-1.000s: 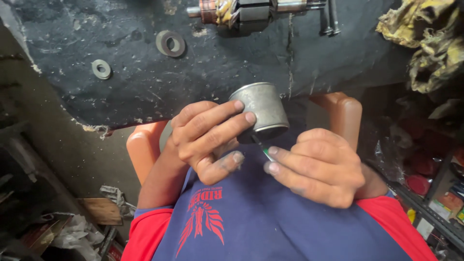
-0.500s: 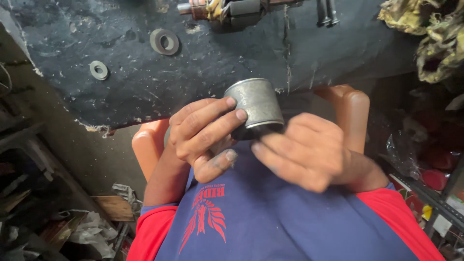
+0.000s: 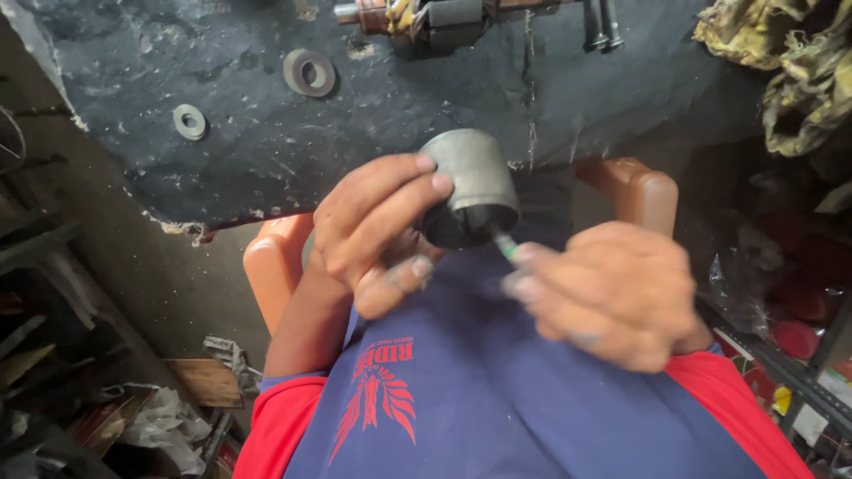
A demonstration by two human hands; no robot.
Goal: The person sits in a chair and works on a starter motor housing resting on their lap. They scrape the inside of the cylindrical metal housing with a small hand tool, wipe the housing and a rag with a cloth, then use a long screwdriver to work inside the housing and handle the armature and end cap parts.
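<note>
Gripping the grey metal cylinder with my left hand, my right hand is pinching a thin green tool; it is risking slipping.

Dull grey metal cylinder; rough, matt black bench top; metal washers

A dull grey metal cylinder with a black opening; a thin green tool tip; navy shirt with red sleeves and red feathered print; orange chair; speckled black worktop; grey washers
</note>
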